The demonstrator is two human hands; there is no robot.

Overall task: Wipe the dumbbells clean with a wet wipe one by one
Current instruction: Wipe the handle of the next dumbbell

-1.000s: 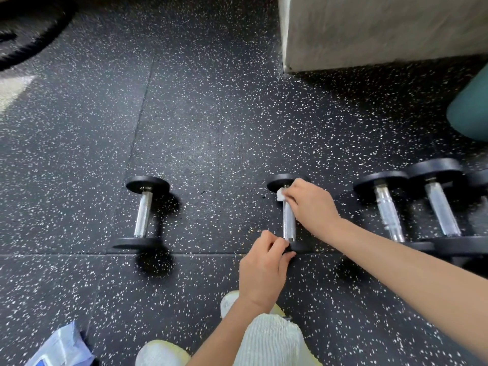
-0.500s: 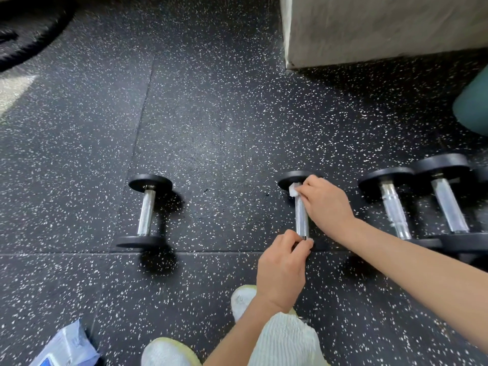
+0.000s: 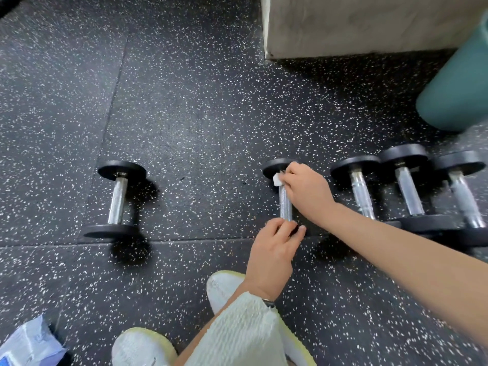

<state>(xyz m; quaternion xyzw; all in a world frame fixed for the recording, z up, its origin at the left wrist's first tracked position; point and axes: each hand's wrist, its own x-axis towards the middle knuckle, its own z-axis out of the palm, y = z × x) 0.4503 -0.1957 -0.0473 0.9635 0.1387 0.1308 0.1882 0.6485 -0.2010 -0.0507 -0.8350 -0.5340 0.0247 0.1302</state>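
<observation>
The dumbbell (image 3: 285,204) lies on the floor (image 3: 184,114), its handle running from 12 to 6 o'clock. The right hand (image 3: 307,192) pinches the wet wipe (image 3: 277,179) against the handle's 12 o'clock end. The left hand (image 3: 274,247) grips the 6 o'clock plate with curled fingers. A lone dumbbell (image 3: 117,200) lies at its 9 o'clock, and three dumbbells (image 3: 408,191) lie at its 3 o'clock.

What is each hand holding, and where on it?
The right hand pinches the wet wipe against the far end of the dumbbell; the left hand grips its near end.
</observation>
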